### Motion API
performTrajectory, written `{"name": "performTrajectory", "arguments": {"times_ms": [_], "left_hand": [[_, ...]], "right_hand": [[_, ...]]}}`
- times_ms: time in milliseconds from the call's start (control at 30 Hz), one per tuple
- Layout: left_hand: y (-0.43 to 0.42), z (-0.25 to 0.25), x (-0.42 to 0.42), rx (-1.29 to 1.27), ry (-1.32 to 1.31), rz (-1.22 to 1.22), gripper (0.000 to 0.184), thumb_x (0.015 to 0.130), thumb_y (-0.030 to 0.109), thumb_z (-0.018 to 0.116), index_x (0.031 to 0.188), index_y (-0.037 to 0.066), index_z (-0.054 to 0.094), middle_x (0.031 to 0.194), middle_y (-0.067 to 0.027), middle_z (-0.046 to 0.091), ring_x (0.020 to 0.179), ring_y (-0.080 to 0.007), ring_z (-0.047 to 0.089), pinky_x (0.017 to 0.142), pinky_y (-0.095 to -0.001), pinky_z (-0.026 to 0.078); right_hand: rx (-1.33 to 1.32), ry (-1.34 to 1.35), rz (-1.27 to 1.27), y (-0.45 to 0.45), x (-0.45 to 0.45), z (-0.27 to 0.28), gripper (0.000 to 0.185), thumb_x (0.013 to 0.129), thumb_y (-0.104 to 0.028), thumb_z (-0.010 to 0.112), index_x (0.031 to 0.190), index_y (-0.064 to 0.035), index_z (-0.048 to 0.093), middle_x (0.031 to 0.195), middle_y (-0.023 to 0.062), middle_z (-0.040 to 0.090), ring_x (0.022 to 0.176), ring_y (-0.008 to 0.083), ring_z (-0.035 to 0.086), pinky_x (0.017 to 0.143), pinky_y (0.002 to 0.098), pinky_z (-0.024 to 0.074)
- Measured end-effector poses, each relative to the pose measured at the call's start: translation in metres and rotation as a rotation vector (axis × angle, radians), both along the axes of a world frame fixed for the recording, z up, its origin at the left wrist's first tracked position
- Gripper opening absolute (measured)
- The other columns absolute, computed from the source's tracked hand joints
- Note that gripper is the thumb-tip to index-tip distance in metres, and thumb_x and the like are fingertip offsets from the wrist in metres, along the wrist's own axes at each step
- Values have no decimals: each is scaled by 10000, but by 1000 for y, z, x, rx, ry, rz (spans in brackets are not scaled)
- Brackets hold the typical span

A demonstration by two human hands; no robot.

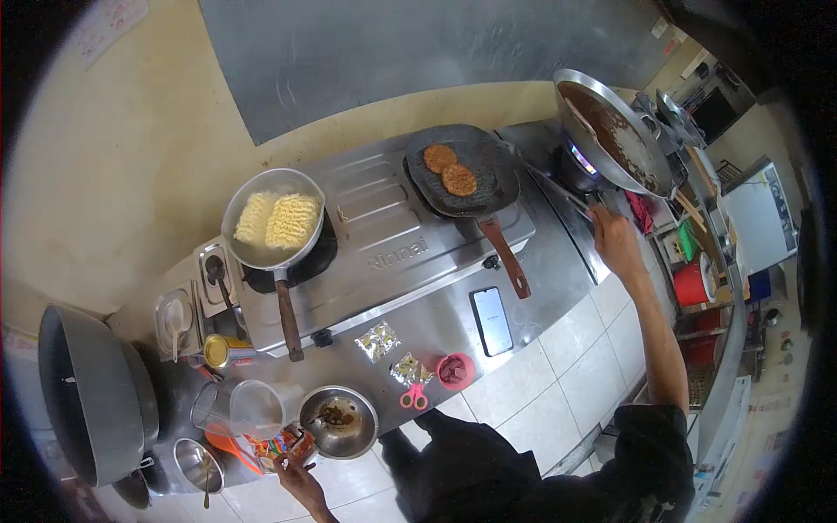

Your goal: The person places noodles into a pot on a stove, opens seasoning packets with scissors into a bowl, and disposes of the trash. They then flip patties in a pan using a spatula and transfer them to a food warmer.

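Note:
My right hand (613,235) is closed around the end of a long metal utensil (558,190), whose far end reaches toward the black grill pan (471,166). Two browned patties (449,171) lie in that pan. At the lower left, my left hand (295,475) has its fingers at a red and orange packet (281,446), beside a steel bowl (339,422) with dark residue inside. A saucepan (274,218) on the left burner holds two blocks of noodles (279,220).
A large wok (610,131) of brown liquid stands at the upper right. Along the counter's front edge are a phone (492,322), a pink cup (455,371), pink scissors (414,397) and foil packets (377,341). Clear containers (255,408) and a large grey pot (83,392) are at left.

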State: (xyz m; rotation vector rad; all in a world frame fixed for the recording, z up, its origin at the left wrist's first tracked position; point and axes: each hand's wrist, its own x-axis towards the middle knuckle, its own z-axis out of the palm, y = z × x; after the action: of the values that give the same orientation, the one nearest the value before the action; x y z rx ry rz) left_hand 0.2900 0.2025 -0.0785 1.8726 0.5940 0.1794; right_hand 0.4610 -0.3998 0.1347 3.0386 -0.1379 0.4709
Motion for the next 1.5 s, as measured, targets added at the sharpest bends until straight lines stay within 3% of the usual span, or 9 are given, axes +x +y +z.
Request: {"name": "performTrajectory", "arguments": {"times_ms": [167,267,533,567,967,1100,1167,1300,1500], "left_hand": [[-6,4,-3,-9,35,-15,181,1009,160,407,1058,-6,459,966,-210,643,825,-211,659,552,-278,563],[-8,-2,-8,-64,40,-8,189,1010,162,402,1079,-6,453,974,-216,646,832,-215,661,554,-282,565],[-18,2,-11,-33,86,-34,174,1007,149,407,1088,1,451,967,-219,645,832,-222,661,555,-288,571],[-18,0,-12,-55,70,-38,172,1007,150,409,1081,1,450,965,-220,645,831,-226,663,556,-287,572],[-18,-7,-20,-61,77,15,204,991,116,437,1142,-21,448,1081,-211,619,835,-239,676,523,-290,573],[-27,7,-15,-105,100,24,207,1005,158,433,1112,-17,464,1080,-164,598,877,-208,656,572,-272,544],[-19,-10,-25,-102,150,-15,268,1004,142,437,1214,-24,435,1191,-135,543,890,-194,653,605,-259,536],[-22,-4,-23,-126,125,-19,176,996,122,447,1113,-9,454,1079,-152,588,889,-188,649,592,-263,549],[-24,4,-23,-109,83,9,157,999,137,437,1082,6,457,1000,-179,626,858,-203,660,581,-286,568]], "right_hand": [[78,-47,-147,-4,10,7,99,832,-76,558,861,-32,641,777,223,637,722,433,608,645,481,485],[35,-199,7,-22,14,-5,108,795,-70,575,794,-8,663,756,217,644,717,408,618,651,445,483],[751,73,-170,1,39,-28,192,742,-69,536,820,18,689,759,178,665,751,271,651,739,354,494],[500,76,-124,-7,40,-33,208,732,-90,554,829,30,693,745,189,671,717,278,663,715,345,507],[254,-74,-66,13,45,-20,145,792,-92,585,788,27,666,743,248,634,726,408,630,676,431,491],[103,-110,81,23,38,-36,184,808,-3,541,985,-8,592,796,241,623,739,434,614,656,483,476],[-68,-34,126,18,40,-66,483,791,75,483,1259,-49,469,980,259,587,853,428,607,712,481,494],[-230,107,100,26,31,-118,724,781,110,475,1456,-83,298,1126,274,480,1043,399,517,851,455,469],[-152,74,101,20,18,-152,760,780,133,496,1469,-118,294,1018,220,467,912,349,516,826,426,465]]}}
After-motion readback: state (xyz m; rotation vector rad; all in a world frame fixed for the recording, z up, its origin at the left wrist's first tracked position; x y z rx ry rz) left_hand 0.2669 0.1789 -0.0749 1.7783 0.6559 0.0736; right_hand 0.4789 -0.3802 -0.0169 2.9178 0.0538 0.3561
